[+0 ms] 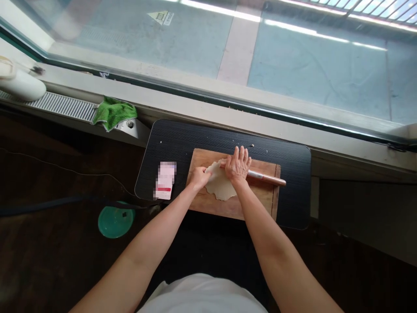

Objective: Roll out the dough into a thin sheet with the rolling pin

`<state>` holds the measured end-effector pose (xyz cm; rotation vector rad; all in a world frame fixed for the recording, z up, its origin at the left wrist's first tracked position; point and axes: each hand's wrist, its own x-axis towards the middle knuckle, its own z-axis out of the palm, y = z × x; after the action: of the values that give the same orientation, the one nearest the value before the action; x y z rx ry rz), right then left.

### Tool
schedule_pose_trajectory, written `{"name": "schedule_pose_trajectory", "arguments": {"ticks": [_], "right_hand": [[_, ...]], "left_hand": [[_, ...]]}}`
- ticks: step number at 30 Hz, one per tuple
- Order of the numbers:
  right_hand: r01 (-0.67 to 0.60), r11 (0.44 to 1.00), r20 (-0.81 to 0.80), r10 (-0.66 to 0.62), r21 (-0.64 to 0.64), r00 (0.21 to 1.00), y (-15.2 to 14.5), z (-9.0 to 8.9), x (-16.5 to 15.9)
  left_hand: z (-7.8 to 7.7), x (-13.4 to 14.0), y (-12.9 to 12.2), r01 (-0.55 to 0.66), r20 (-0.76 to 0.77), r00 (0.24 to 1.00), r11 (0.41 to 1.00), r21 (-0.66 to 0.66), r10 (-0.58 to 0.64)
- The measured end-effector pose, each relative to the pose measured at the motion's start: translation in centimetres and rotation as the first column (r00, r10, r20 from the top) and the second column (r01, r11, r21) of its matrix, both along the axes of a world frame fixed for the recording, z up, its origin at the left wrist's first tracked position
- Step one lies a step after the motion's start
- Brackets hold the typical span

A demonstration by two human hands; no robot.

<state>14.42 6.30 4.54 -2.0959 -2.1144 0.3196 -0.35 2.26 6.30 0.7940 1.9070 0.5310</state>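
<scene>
A thin, flat sheet of dough (220,184) with a wavy edge lies on a wooden board (224,210). My left hand (199,177) pinches the dough's left edge between thumb and fingers. Laid flat with its fingers stretched out, my right hand (238,166) rests over the rolling pin (269,179) at the dough's upper right. The pin's handle sticks out to the right past the board's edge, while its middle is hidden beneath my palm.
The board sits on a small black table (293,195) with scattered crumbs. A phone-like object (165,178), partly blurred out, lies on the left. A green bowl (116,221) stands lower left. A green cloth (115,113) hangs by the window ledge (195,106).
</scene>
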Motion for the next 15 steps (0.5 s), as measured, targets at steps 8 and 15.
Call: {"name": "schedule_pose_trajectory", "arguments": {"ticks": [8, 15], "right_hand": [[0.044, 0.997, 0.019, -0.043, -0.066, 0.999, 1.8, 0.6, -0.1], [-0.034, 0.997, -0.002, 0.034, -0.073, 0.999, -1.1, 0.7, 0.2]], "left_hand": [[-0.4, 0.6, -0.2, 0.02, -0.01, 1.0, 1.0, -0.005, -0.02], [-0.2, 0.3, 1.3, 0.055, -0.048, 0.997, 0.997, 0.047, -0.052]]}}
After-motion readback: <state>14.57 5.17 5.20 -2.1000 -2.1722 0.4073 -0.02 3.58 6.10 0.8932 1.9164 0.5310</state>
